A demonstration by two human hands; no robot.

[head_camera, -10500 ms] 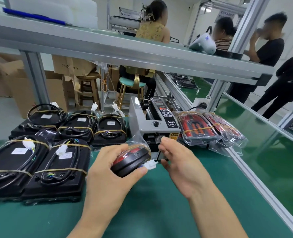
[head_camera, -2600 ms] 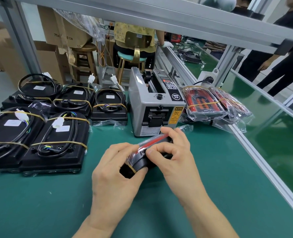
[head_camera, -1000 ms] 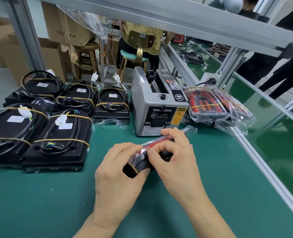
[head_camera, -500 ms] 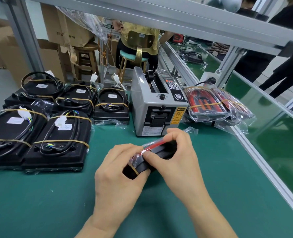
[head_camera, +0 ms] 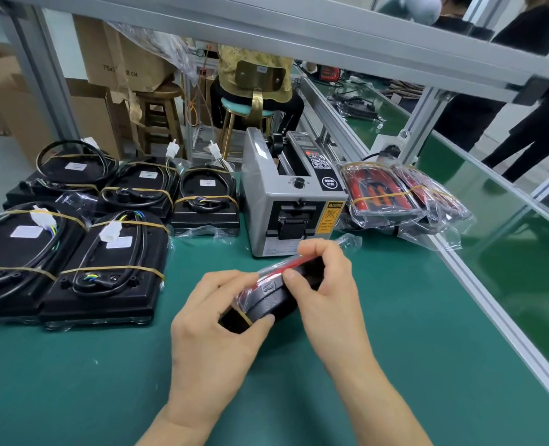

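A black and red lamp unit (head_camera: pixel 268 292) in a clear plastic bag lies tilted on the green bench mat (head_camera: pixel 395 333) between my hands. My left hand (head_camera: pixel 212 329) grips its near end, thumb on the black rim. My right hand (head_camera: pixel 327 288) curls over its far end, thumb pressing the bag against the side. A yellow rubber band crosses the unit's lower left. The bag's open end (head_camera: pixel 350 243) sticks out past my right fingers.
A grey tape dispenser (head_camera: pixel 286 201) stands just behind the hands. Several black lamp units (head_camera: pixel 105 268) bound with rubber bands lie at the left. Bagged red units (head_camera: pixel 385 197) lie right of the dispenser. An aluminium rail (head_camera: pixel 491 300) edges the bench. People stand and sit beyond.
Over ten seconds the unit went from held up near the dispenser, connector out, to bagged on the mat. In the last second my right fingers shifted over its far end.
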